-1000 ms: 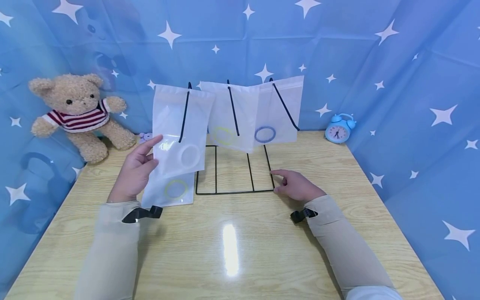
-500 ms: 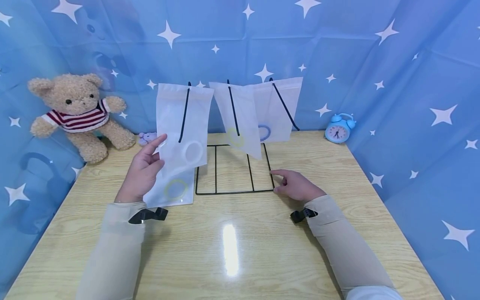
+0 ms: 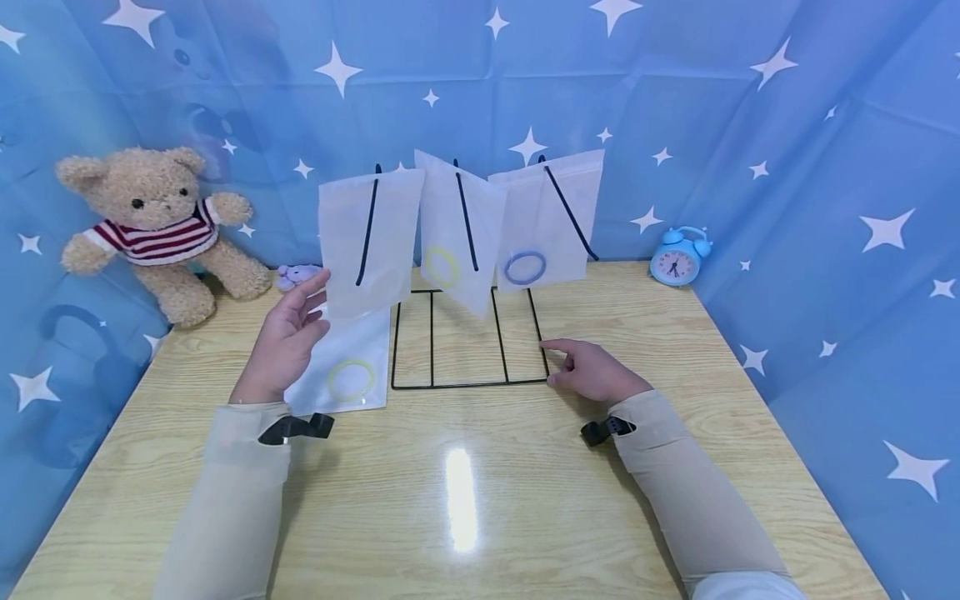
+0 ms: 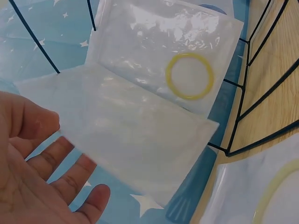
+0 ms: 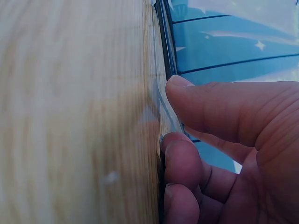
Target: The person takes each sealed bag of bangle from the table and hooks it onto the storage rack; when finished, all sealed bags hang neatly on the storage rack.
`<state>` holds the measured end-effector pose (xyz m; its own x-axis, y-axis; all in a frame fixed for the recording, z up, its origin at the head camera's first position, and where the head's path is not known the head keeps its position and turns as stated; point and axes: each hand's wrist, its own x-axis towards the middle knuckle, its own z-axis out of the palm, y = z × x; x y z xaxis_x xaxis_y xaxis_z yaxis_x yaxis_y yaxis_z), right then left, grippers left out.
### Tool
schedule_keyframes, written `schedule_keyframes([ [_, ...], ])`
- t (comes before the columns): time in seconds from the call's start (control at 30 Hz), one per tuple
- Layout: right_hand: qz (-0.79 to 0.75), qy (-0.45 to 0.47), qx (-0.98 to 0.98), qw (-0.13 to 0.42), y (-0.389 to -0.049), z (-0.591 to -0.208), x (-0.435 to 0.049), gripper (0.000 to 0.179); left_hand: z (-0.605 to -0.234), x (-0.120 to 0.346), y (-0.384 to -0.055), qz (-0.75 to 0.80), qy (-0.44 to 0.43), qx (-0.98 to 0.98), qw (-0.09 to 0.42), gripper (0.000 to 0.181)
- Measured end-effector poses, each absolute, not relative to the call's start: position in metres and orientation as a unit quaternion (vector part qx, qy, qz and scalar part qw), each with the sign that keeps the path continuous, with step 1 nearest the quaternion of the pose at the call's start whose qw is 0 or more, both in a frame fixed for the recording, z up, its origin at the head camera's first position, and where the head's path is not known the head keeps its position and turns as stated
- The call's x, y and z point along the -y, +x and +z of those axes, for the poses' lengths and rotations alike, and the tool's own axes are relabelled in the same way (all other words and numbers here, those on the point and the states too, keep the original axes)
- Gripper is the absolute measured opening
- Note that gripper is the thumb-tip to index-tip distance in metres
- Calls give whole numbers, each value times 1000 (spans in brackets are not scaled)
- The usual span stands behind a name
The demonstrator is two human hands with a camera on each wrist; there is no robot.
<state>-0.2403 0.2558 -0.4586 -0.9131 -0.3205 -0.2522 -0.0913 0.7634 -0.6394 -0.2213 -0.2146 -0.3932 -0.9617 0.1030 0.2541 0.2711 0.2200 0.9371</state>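
Observation:
My left hand [image 3: 281, 346] is at the left edge of a white zip bag [image 3: 367, 242] hung on the left hook of a black wire rack [image 3: 468, 384]. Its fingers are extended; in the left wrist view, the thumb and fingertips meet the bag's edge without closing round it. My right hand [image 3: 596, 369] holds the rack's base at its front right corner, with thumb and index finger on the wire and the other fingers curled. A middle bag [image 3: 457, 225] with a yellow ring and a right bag [image 3: 551, 212] with a blue ring hang on the other hooks.
Another white bag with a yellow ring [image 3: 350, 380] lies on the wooden table [image 3: 525, 500], left of the rack base. A teddy bear [image 3: 153, 225] and small purple toy [image 3: 298, 275] are at the back left. A blue alarm clock [image 3: 677, 257] stands at the back right.
My left hand has shifted slightly right. The left bag has swung, its lower edge rising and uncovering more of the bag on the table. The middle bag has twisted; the right hand stays put.

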Motion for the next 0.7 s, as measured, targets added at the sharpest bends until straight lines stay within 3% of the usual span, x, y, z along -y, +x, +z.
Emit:
schedule_keyframes([
  [0.27,-329,-112,-921,177,-241,-460,-256,65,-397,220,-225,-598,-110,792,60,64],
  [0.7,-326,-117,-921,178,-241,-459,-256,65,-432,255,-241,-584,-8,812,-2,56],
])
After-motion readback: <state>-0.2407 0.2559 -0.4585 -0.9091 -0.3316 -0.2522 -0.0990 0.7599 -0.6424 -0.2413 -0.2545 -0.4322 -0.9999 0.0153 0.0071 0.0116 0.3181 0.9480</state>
